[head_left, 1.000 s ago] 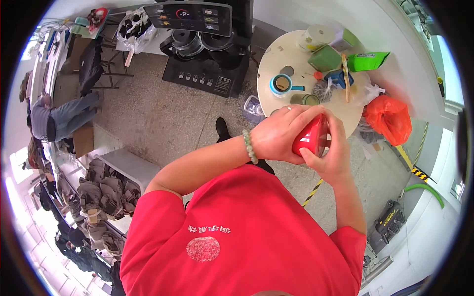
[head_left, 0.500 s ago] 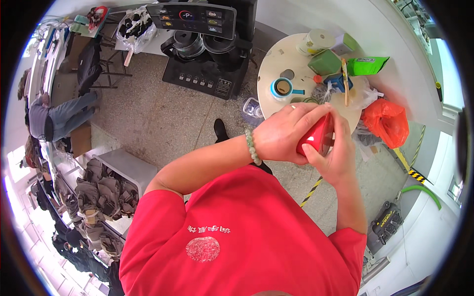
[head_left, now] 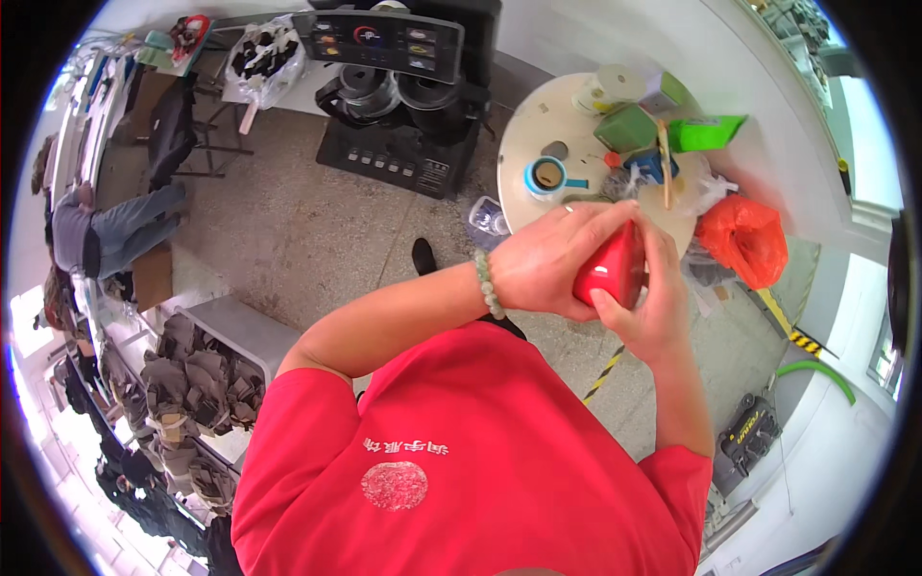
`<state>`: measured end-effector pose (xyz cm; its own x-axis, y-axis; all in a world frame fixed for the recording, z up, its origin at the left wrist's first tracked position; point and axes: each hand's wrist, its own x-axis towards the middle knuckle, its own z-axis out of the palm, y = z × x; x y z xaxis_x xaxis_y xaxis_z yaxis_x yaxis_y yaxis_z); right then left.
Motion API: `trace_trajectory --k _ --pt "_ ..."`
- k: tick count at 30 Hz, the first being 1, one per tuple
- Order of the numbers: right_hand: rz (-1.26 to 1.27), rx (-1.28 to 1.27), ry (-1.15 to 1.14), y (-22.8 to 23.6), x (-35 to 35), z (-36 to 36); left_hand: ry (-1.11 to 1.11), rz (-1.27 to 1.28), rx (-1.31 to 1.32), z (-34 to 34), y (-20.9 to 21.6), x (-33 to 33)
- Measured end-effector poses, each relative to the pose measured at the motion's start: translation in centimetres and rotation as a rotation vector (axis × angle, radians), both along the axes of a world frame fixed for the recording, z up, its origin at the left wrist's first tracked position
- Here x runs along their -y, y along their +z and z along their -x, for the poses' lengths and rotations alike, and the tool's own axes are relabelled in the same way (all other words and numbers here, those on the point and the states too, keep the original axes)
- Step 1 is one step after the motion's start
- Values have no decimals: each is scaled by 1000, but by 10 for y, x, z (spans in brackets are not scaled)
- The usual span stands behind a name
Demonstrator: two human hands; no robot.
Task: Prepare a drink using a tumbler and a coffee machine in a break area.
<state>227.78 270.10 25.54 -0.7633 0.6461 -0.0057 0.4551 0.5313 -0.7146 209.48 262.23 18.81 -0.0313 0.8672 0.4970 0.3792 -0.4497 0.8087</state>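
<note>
A glossy red container (head_left: 607, 273) is held between both my hands in front of my chest, over the near edge of the round table. My left hand (head_left: 543, 257), with a beaded bracelet at the wrist, wraps its left and far side. From the right, my right hand (head_left: 661, 305) grips it, the thumb pressed on the near face and the fingers around the far side. Fingers cover much of the container, so its exact kind cannot be made out. Just beyond my hands, a blue-handled cup (head_left: 547, 175) with a brown inside stands on the table.
The round table (head_left: 519, 130) also bears a green box (head_left: 626, 125), a bright green packet (head_left: 706, 133) and a white tub (head_left: 613, 86). A red plastic bag (head_left: 744, 240) hangs beside it. Left stand a black drinks machine (head_left: 403, 115) and folded grey garments (head_left: 197, 374); a person (head_left: 125, 230) is further off.
The red container has tilted slightly between my hands, showing less of its right side. Both hands keep hold of it. The surroundings have shifted a little in view.
</note>
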Motion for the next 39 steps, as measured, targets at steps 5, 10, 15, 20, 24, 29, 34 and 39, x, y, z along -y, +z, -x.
trace_trajectory --k 5,10,15,20,24,29,34,39 --pt "54 1 43 17 -13 8 -46 178 26 18 25 8" --pt "-4 -107 110 25 -11 -3 -82 271 115 17 45 12" --pt "120 -104 82 37 -2 -9 -100 304 214 9 51 23" --pt "76 -11 96 45 9 -13 -106 298 109 5 54 30" --pt "68 90 75 48 23 -16 -100 253 47 -2 51 37" --pt "111 75 -24 37 41 -24 -79 241 13 -17 57 42" --pt "98 30 -110 23 46 -29 54 57 -77 -41 27 41" --pt "131 -186 -271 -17 -28 -24 178 36 -72 -26 22 23"
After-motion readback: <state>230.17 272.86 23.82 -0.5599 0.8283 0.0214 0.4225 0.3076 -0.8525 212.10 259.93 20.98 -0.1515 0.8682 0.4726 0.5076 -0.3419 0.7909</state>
